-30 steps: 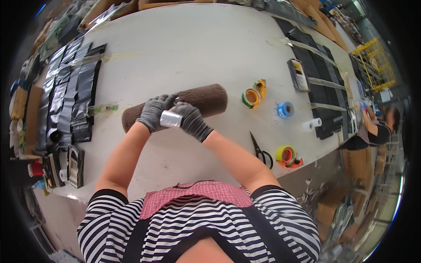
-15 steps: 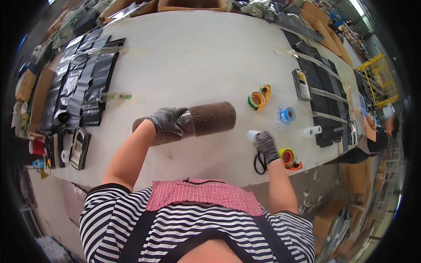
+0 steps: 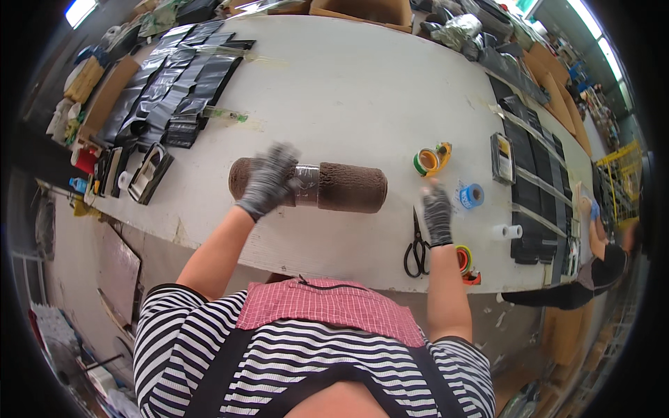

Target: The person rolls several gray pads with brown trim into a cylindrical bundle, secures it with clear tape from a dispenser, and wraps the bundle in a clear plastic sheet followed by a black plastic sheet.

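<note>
Roll nearer our edge of bench.
Our left hand spread wide over it; right hand by scissors, grip: can't tell.

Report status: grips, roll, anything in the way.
Left grip over roll, contact unclear. Right grip off roll, beside scissors. Roll lying on table, clear band around middle. Scissors right of roll, not touching.

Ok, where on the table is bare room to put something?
The widest bare patch is the table beyond the brown roll, between left black plastic and right black plastic. A smaller one lies between that roll and the near edge, left of the scissors. Around the right hand it is crowded: scissors, tape dispensers, blue roll.
</note>
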